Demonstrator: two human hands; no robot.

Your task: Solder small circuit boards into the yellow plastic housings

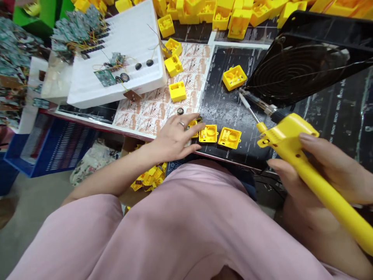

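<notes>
My right hand [326,171] is wrapped round a yellow soldering gun [294,134]. Its metal tip points left, just below a yellow plastic case [234,77] on the black mat. My left hand [177,136] lies at the table's front edge with its fingers stretched out and apart. Under those fingers a yellow case [193,128] is partly hidden; whether they press on it is unclear. Just right of the fingertips sits an open yellow case [208,133], with another open case [229,137] beside it. A small round black part [180,111] rests above my left hand.
A black fan [303,70] stands at the right behind the soldering gun. At the left, a white foam block [116,77] carries circuit boards [105,77] with wires. Yellow cases [239,23] are heaped along the back. A blue crate [55,144] is below the table's left side.
</notes>
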